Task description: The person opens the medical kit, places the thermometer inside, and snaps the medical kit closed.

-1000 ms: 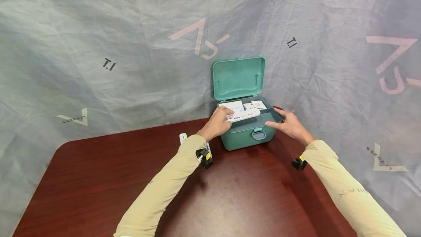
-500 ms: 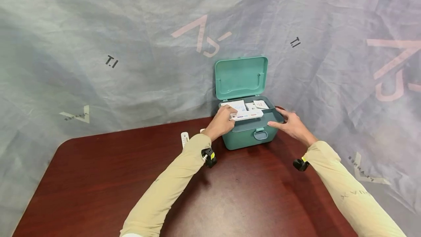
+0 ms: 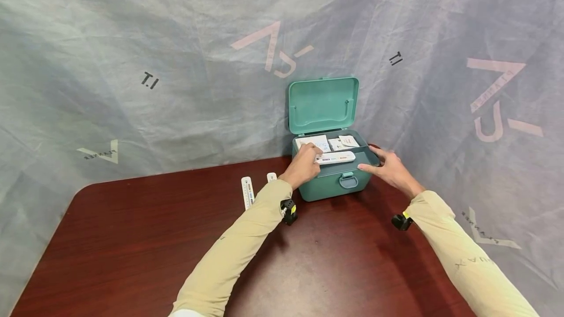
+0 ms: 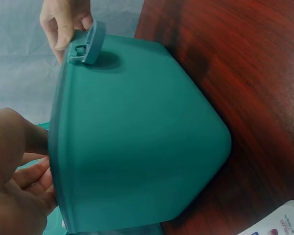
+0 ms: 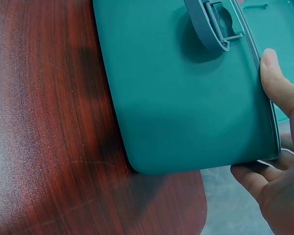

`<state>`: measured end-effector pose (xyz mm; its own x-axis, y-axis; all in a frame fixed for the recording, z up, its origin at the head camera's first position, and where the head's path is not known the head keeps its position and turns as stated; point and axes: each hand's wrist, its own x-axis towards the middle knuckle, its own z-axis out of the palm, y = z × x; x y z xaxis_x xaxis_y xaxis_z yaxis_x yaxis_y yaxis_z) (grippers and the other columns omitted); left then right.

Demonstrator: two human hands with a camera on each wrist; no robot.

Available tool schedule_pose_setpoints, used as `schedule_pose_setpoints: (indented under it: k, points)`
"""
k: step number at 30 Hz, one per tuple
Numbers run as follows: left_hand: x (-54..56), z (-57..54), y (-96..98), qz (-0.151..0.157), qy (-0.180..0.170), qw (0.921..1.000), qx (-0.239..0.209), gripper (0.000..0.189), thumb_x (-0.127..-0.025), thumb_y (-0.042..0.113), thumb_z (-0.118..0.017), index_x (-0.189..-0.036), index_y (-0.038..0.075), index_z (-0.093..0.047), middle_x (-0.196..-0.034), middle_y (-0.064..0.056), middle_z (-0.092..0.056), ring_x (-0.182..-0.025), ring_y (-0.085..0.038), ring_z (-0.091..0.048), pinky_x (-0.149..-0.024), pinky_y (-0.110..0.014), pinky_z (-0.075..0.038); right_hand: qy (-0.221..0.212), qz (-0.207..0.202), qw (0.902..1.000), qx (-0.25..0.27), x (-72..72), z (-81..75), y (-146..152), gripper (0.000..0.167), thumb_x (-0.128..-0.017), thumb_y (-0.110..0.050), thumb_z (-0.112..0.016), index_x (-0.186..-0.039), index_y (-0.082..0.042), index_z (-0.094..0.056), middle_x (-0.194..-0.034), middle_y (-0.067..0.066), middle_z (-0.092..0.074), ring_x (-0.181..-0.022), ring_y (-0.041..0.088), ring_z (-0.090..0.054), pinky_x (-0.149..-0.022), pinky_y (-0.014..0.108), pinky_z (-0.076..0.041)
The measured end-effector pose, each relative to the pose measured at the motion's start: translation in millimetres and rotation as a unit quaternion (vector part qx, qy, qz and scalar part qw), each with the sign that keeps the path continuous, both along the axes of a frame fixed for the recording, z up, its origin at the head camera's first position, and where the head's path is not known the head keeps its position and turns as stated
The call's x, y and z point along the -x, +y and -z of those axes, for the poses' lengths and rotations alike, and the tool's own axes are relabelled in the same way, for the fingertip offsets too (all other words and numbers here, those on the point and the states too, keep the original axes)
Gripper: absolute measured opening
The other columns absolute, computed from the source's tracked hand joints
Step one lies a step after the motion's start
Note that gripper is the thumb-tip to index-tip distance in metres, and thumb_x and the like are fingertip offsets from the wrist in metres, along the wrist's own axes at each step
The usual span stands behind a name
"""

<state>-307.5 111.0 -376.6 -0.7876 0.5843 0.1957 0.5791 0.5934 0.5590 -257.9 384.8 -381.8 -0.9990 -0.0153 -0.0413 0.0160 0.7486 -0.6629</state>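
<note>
A teal box stands on the table with its lid raised behind it. My left hand reaches over the box's left rim and pinches the left end of a slim white strip with rounded ends and small coloured marks. This strip lies lengthwise over the front compartment. In the left wrist view, the left fingers bend over the rim and the strip is hidden. My right hand grips the box's right side, its thumb on the front rim and its fingers around the outer side.
In the rear compartment sit a white carton with blue print and small white packets. Two similar white strips, one further left and one by the left sleeve, lie on the reddish-brown table. A grey cloth hangs behind.
The white strip has shifted right and lower toward the front compartment with my left hand, uncovering more of the carton. My right hand stays at the box's side.
</note>
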Motion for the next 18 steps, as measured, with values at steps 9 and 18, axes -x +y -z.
schedule_pose_setpoints:
  k: [9,18]
  points:
    - [-0.5,4.9,6.9,-0.005,0.044,0.9989,0.014,0.037,-0.08,-0.005,-0.052,-0.114,-0.001,-0.066,-0.117,-0.01,-0.058,-0.11,-0.024,-0.049,-0.09,-0.027,-0.044,-0.002,0.005,1.0,0.003,-0.8,-1.6,3.1,0.097,-0.079,-0.054,-0.069,-0.15,-0.005,-0.024,-0.147,0.025,-0.031,-0.122,0.042,-0.047,-0.093,0.049,-0.044]
    - [-4.7,7.6,14.6,-0.025,0.085,0.9958,0.023,0.029,-0.078,-0.004,-0.059,-0.104,-0.001,-0.07,-0.108,-0.008,-0.059,-0.101,-0.024,-0.05,-0.085,-0.028,-0.047,0.008,0.002,0.9999,0.011,-2.5,-1.7,6.0,0.096,-0.079,-0.051,-0.07,-0.149,-0.004,-0.025,-0.144,0.023,-0.037,-0.121,0.038,-0.05,-0.092,0.046,-0.044]
